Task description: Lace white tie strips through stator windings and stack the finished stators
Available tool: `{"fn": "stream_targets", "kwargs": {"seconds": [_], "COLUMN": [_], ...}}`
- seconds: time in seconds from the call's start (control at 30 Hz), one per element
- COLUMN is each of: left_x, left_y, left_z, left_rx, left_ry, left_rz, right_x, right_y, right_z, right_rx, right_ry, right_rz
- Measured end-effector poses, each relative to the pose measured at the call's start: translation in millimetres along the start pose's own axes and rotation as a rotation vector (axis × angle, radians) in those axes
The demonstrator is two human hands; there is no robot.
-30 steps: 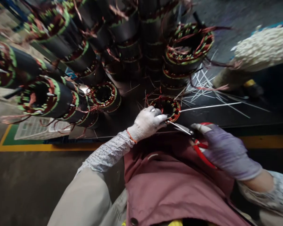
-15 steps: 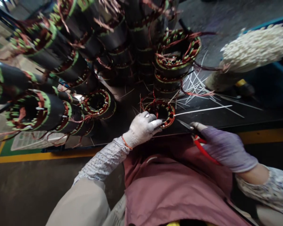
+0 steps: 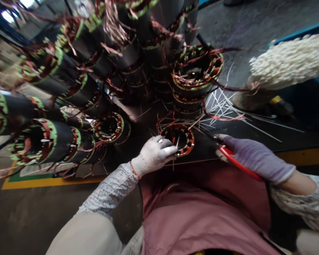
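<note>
A small motor stator (image 3: 190, 148) with red windings round its rim stands near the bench's front edge. My left hand (image 3: 158, 152), in a white glove, is at its near left rim, thumb and forefinger pinched together. A thin white strip (image 3: 178, 141) sticks up at those fingertips, and a thin piece shows below them. My right hand (image 3: 251, 156), in a purple glove, is wrapped round red-handled pliers (image 3: 235, 159). Their dark narrow jaws point left toward the stator, apart from it.
Stacked stators (image 3: 50, 138) with loose copper leads crowd the left and back. Another stack (image 3: 194, 81) stands just behind the small stator. Loose white strips (image 3: 218, 102) lie scattered right of it. A thick bundle of white strips (image 3: 289, 60) is at the far right.
The white strip that stuck out right from the stator no longer shows there; one now stands at my left fingertips. The pliers have drawn slightly right. The whole view has shifted a little.
</note>
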State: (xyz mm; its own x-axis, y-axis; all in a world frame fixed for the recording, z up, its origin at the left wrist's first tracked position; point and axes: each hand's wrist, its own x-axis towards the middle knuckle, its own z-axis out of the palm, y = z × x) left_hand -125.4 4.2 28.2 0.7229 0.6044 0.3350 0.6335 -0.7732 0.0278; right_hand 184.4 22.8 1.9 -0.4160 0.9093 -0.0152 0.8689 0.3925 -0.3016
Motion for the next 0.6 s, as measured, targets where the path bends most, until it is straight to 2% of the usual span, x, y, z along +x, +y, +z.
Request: {"fn": "stream_targets", "kwargs": {"seconds": [0.07, 0.17, 0.27, 0.33, 0.47, 0.6], "left_x": [0.1, 0.3, 0.1, 0.0, -0.1, -0.4], "left_y": [-1.4, -1.6, -2.4, -3.5, -4.8, -6.6], "left_z": [-1.4, -0.9, 0.0, -0.2, -1.2, 1.5], "left_rx": [-0.015, -0.032, -0.035, -0.045, -0.071, -0.075], "left_ry": [0.005, -0.012, -0.027, -0.013, 0.01, -0.011], "left_rz": [0.0, -0.012, -0.025, -0.031, -0.017, -0.024], "right_x": [14.4, 25.3, 19.5, 13.3, 15.9, 29.6], "right_y": [-6.8, -16.8, -11.5, -1.0, 4.1, -22.8], "right_z": [-9.0, -14.3, -9.8, -5.5, -3.9, -10.3], "right_rx": [-0.002, 0.049, 0.157, 0.187, 0.091, -0.077], "right_ry": [-0.072, -0.085, -0.079, -0.077, -0.106, -0.14], "right_rz": [-0.041, -0.101, -0.16, -0.13, -0.046, -0.025]}}
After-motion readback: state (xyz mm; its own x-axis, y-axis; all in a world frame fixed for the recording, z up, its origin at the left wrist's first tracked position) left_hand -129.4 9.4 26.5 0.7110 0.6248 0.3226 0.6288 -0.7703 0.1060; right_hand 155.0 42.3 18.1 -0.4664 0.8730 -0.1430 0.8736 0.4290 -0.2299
